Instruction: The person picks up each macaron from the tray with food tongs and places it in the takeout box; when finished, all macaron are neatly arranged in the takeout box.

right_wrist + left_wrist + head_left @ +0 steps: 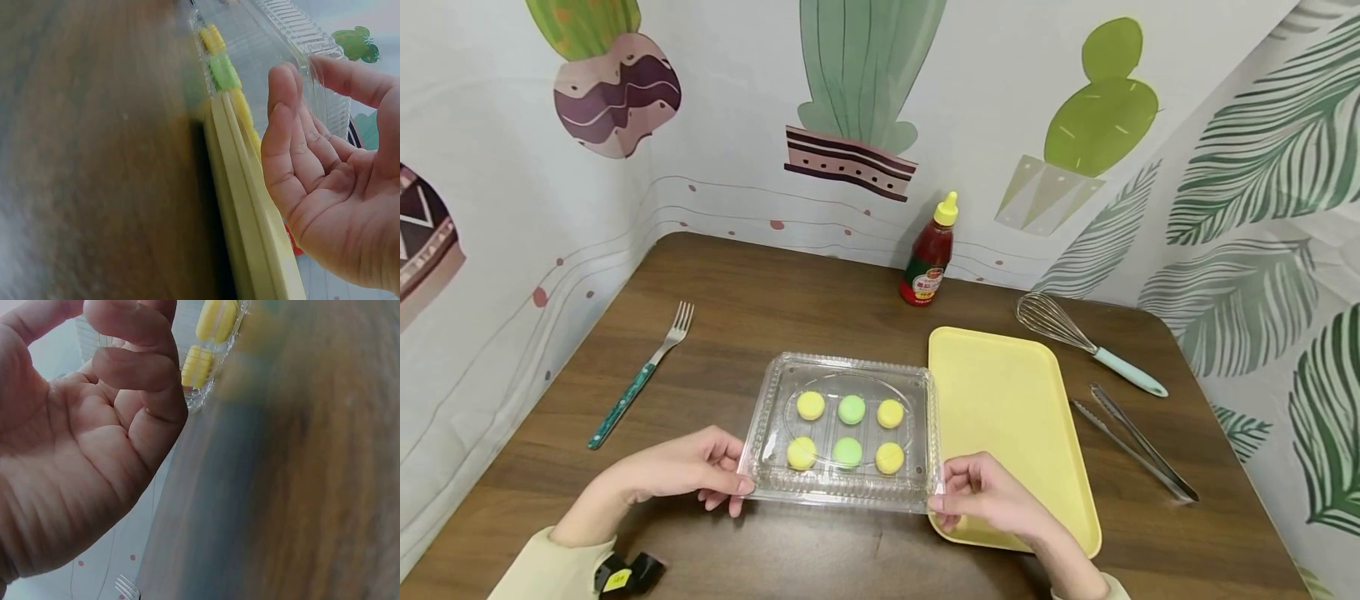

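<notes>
A clear plastic clamshell box (pixel 842 483) with a ribbed rim lies between my two hands in the head view. Through its lid show two green macarons (pixel 852 409) in the middle and several yellow macarons (pixel 890 414) on either side. My left hand (pixel 692 467) pinches the box's near left corner, thumb on top and fingers beneath. At the near right corner, my right hand (pixel 988 493) grips it the same way, above the yellow tray's left edge. Both wrist views show curled fingers at the box, with yellow macarons (pixel 199 365) visible inside in the left one.
A yellow tray (pixel 1015 417) lies right of the box, with metal tongs (pixel 1138 446) and a whisk (pixel 1093 346) beyond it. The red sauce bottle (pixel 928 258) stands at the back. On the left lies a green-handled fork (pixel 643 375). A patterned cloth (pixel 722 108) hangs behind the table.
</notes>
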Available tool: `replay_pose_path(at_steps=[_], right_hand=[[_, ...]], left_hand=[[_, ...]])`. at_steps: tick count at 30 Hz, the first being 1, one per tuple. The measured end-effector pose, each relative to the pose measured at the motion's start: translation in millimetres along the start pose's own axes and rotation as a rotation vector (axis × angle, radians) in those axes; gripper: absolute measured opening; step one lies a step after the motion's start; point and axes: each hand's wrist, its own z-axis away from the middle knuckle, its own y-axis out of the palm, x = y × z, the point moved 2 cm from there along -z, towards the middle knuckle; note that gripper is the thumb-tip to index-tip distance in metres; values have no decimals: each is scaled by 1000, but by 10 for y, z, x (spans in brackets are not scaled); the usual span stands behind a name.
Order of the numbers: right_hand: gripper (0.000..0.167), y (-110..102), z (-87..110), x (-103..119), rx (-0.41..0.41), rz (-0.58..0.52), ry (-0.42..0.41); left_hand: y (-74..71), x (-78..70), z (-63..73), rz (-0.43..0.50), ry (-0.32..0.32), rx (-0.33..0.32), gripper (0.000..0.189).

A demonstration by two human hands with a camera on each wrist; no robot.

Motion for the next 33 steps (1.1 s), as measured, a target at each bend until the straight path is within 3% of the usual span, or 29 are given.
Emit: replay_pose_path(at_steps=[10, 22, 33], right_hand=[[20, 23, 8, 5, 15, -65, 39], [22, 61, 14, 12, -34, -79, 85], [27, 90, 19, -20, -70, -125, 65]], left_hand=[[-8, 7, 0, 55, 0, 9, 15], [-36, 34, -8, 119, -20, 14, 25], [-25, 39, -12, 167, -18, -6, 25]])
